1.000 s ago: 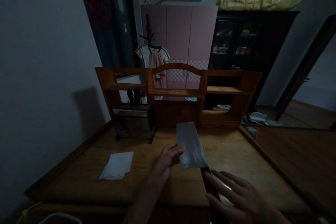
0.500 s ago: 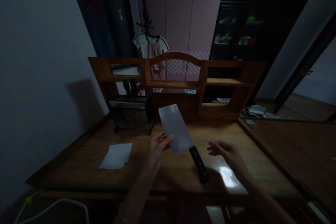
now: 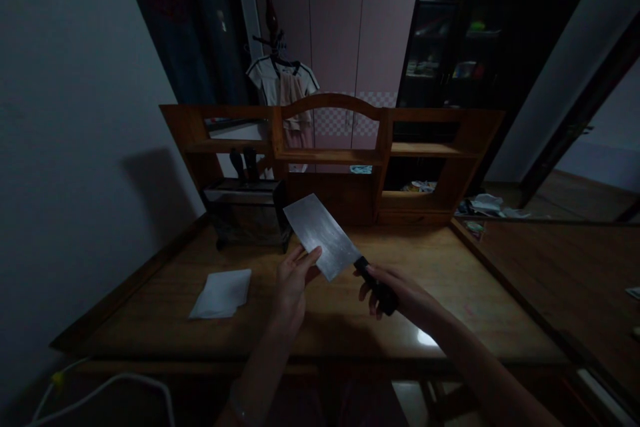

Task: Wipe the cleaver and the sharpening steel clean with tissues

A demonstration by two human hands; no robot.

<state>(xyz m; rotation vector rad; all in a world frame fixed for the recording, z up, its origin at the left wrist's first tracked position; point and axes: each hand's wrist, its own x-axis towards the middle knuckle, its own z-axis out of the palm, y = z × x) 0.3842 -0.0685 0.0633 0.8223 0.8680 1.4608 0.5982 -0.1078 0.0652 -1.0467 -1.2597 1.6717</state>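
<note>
A cleaver (image 3: 323,233) with a broad grey blade and a black handle is held up above the wooden desk (image 3: 400,340), its blade pointing up and to the left. My left hand (image 3: 296,277) pinches the lower left edge of the blade, thumb on the near face and fingers behind. At the handle, my right hand (image 3: 387,290) is closed round the black grip, fingers curled beneath it. Left of my hands, folded white paper or cloth (image 3: 221,293) lies flat on the desk.
At the back left stands a knife block (image 3: 245,217) with black handles sticking out. A wooden shelf unit (image 3: 330,159) runs along the desk's far edge. A wall (image 3: 75,147) borders the left side, and a white cable (image 3: 125,379) hangs at the lower left.
My right hand has moved left onto the cleaver's handle and closed round it. The cleaver has tilted further left, with my left hand still pinching the blade.
</note>
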